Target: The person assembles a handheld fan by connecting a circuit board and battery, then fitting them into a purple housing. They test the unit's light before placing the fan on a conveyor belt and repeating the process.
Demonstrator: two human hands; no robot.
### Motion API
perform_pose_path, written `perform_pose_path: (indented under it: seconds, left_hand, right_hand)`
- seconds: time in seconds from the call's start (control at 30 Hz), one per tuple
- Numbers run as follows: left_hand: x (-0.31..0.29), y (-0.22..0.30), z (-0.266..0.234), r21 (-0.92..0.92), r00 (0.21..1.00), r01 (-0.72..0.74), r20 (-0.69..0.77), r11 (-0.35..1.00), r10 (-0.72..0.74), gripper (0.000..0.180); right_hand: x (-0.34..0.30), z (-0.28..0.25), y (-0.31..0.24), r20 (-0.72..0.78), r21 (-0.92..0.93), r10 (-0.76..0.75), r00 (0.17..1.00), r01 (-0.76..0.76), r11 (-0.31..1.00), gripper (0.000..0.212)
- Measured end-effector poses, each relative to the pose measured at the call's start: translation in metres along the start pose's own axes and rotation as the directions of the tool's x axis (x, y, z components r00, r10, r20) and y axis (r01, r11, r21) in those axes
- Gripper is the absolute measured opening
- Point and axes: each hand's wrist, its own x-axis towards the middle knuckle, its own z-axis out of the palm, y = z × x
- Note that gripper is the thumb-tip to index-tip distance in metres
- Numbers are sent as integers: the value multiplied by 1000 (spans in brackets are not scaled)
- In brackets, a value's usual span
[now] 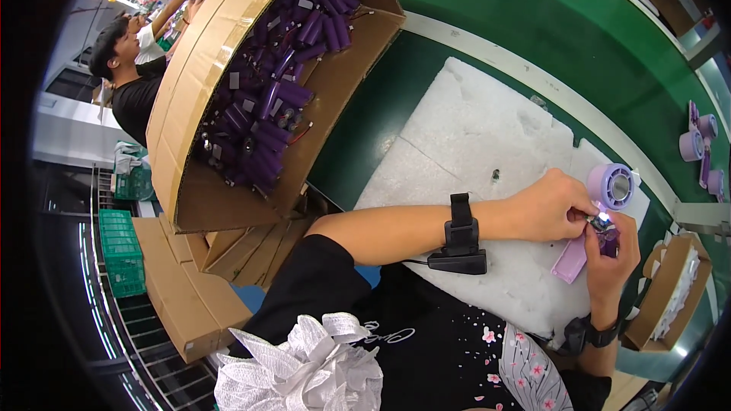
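Observation:
Over the right part of a white foam sheet (pixel 457 137), my two hands meet. My right hand (pixel 615 255) is closed on a purple battery (pixel 608 242) with a small circuit board (pixel 601 222) at its top, where a bright white light shines. The fingertips of my left hand (pixel 560 209) pinch at the edge of that board; what exactly lies between them is hidden. Just beyond, a round lilac fan head (pixel 611 186) rests beside my fingers. A lilac handle shell (pixel 569 260) lies on the foam under my hands.
A big cardboard box (pixel 205 68) full of purple batteries (pixel 266 99) stands at left. Beyond the foam runs a green conveyor belt (pixel 533 23) carrying several lilac fan parts (pixel 691 144). An open carton (pixel 670 289) sits at right. Another person (pixel 133 76) is at far left.

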Motion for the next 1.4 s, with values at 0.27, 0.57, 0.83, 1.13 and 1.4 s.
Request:
perform_pose_path:
  seconds: [0.27, 0.57, 0.83, 1.13, 1.4]
  left_hand:
    - [0, 0, -4, 6, 999, -1, 36, 1000, 1, 24]
    - [3, -3, 0, 19, 996, -74, 54, 997, 73, 25]
    - [-9, 4, -16, 56, 996, -8, 93, 998, 3, 22]
    - [-7, 18, -34, -118, 922, 363, 188, 924, -338, 24]
    - [-2, 23, -39, -104, 858, 471, 286, 876, -427, 35]
  right_hand:
    - [5, -1, 0, -6, -27, -71, 997, 71, 997, 39]
    - [7, -6, 3, -18, -52, -87, 996, 86, 995, 37]
    - [6, 5, -17, -29, -20, 52, 998, -53, 998, 32]
    - [13, 3, -27, 104, 142, 273, 956, -286, 948, 29]
    - [13, 5, -24, 73, 172, 175, 982, -185, 967, 23]
